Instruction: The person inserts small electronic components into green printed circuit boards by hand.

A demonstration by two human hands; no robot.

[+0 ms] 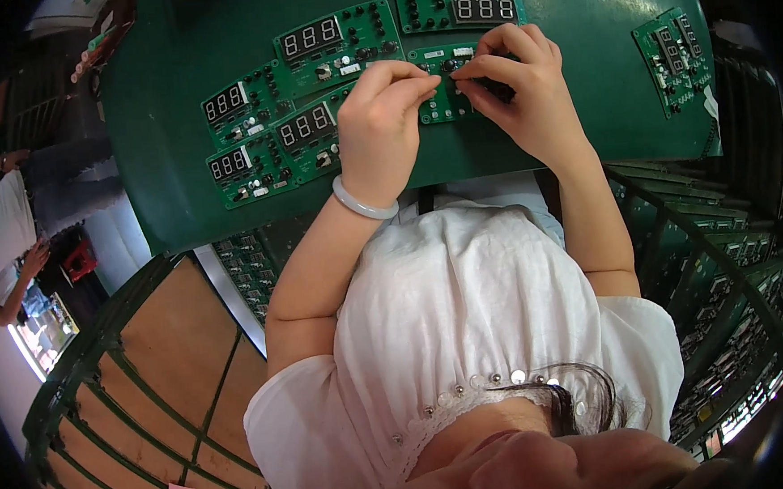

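Observation:
A green circuit board [438, 110] lies on the green table [245, 43] between my hands, partly covered by them. My left hand [382, 124] is closed in a pinch at the board's left side; whatever its fingertips may hold is too small to make out. Over the board's middle and right part, my right hand [525, 88] pinches with thumb and forefinger next to small dark parts. What it holds, if anything, cannot be told. Beside my left hand lies another circuit board [309, 135] with a three-digit display, and a further board [485, 10] sits just beyond my right hand.
More display boards [339, 46] are grouped at the left of the table. One pair-display board [670, 62] lies near the right edge. Racks of boards [725, 269] stand to my right, a metal-barred rack [158, 384] to my left. Another person [5, 223] is at far left.

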